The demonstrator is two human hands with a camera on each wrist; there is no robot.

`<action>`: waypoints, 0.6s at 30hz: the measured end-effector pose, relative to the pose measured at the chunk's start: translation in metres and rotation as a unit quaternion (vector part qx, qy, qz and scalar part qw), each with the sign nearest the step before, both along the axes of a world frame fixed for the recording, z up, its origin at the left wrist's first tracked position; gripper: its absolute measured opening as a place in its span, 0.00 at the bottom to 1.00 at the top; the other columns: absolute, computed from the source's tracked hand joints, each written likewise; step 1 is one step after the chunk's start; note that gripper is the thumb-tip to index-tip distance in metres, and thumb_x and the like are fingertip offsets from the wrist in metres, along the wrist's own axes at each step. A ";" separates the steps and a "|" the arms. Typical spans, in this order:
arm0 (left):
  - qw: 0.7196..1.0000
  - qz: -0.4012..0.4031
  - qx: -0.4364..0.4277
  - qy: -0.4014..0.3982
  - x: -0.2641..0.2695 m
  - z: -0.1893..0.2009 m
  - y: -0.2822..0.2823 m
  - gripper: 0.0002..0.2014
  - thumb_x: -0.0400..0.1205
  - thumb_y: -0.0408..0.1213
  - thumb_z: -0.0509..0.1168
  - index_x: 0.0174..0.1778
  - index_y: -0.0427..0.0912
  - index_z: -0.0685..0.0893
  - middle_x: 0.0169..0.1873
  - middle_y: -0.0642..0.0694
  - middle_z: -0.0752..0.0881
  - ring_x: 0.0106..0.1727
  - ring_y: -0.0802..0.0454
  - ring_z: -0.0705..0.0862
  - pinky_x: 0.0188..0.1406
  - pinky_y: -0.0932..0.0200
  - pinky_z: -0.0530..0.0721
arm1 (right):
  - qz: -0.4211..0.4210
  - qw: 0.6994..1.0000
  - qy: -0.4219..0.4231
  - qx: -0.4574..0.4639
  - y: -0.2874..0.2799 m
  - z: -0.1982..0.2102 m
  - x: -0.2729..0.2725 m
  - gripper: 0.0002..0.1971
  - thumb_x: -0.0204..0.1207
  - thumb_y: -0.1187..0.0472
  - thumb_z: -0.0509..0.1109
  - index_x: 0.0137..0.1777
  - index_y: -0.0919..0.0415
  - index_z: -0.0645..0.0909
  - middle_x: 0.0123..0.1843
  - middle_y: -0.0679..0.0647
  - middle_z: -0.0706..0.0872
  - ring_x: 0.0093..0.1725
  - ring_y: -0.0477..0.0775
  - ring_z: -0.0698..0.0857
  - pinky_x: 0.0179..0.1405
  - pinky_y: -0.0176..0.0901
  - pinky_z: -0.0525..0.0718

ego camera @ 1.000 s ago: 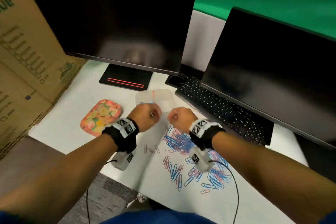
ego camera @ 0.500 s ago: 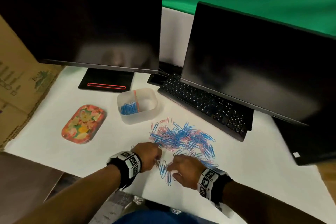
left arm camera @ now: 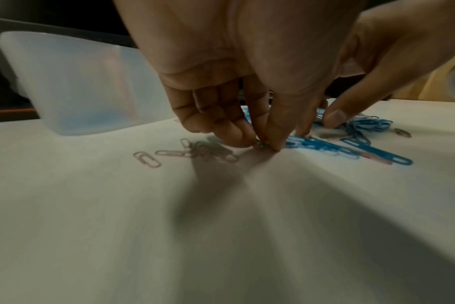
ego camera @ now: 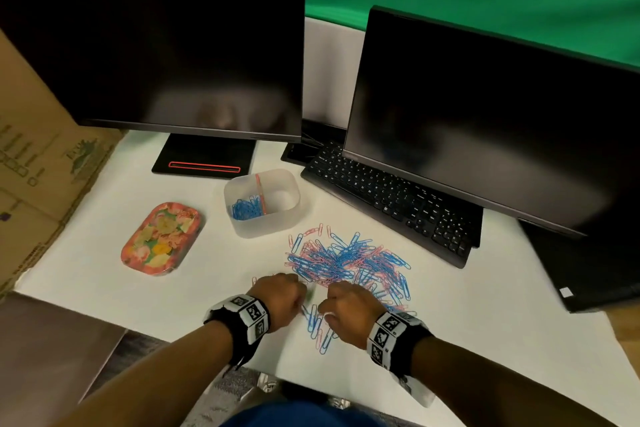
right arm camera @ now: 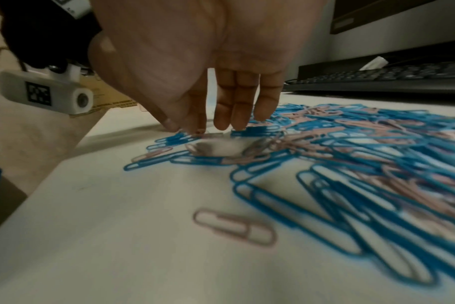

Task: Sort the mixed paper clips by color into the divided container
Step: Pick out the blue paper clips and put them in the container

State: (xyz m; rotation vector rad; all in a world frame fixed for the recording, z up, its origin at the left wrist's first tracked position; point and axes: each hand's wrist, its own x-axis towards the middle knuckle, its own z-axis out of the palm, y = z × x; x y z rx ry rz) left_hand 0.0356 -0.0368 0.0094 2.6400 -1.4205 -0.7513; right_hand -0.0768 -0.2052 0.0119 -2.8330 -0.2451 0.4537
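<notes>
A pile of mixed blue and pink paper clips [ego camera: 346, 260] lies on the white paper. Behind it stands the translucent divided container [ego camera: 277, 218], with blue clips [ego camera: 246, 208] in its left compartment. My left hand [ego camera: 298, 302] is at the pile's near-left edge. In the left wrist view its curled thumb and fingers [left arm camera: 262, 144] pinch a small pink clip [left arm camera: 259, 144] against the paper. My right hand [right arm camera: 190, 127] hovers beside it. Its fingers [right arm camera: 234, 115] point straight down and touch blue and pink clips [right arm camera: 247, 131].
A floral tray [ego camera: 161, 239] sits left of the container. A black keyboard [ego camera: 391, 198] and two dark monitors [ego camera: 166, 55] stand behind. Cardboard [ego camera: 31, 149] borders the left side. Loose pink clips [left arm camera: 146, 159] lie left of my left hand.
Both hands came back from the container to the near edge of the pile. Over the last half second they have hardly shifted, with the fingertips now down on the clips.
</notes>
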 end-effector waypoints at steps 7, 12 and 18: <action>0.999 0.037 0.013 -0.012 0.014 0.001 0.015 0.08 0.79 0.44 0.61 0.48 0.50 0.84 0.52 0.50 0.83 0.56 0.47 0.82 0.48 0.55 0.81 | -0.060 0.997 -0.001 -0.046 -0.020 -0.005 0.004 0.13 0.81 0.61 0.61 0.58 0.56 0.86 0.55 0.55 0.84 0.58 0.61 0.81 0.59 0.51 0.78; 0.998 0.051 0.026 -0.008 0.019 0.004 0.016 0.08 0.74 0.41 0.61 0.46 0.51 0.83 0.52 0.51 0.82 0.56 0.48 0.82 0.49 0.56 0.81 | -0.086 0.993 -0.020 -0.077 -0.021 -0.003 0.009 0.10 0.75 0.64 0.66 0.54 0.58 0.85 0.53 0.57 0.85 0.55 0.62 0.83 0.57 0.52 0.79; 0.998 0.016 0.061 -0.016 0.021 0.009 0.017 0.08 0.71 0.42 0.63 0.44 0.51 0.84 0.53 0.50 0.80 0.56 0.47 0.80 0.47 0.56 0.76 | -0.008 1.000 -0.020 -0.007 -0.003 -0.004 0.009 0.12 0.80 0.58 0.64 0.58 0.57 0.84 0.55 0.58 0.84 0.57 0.61 0.81 0.56 0.54 0.80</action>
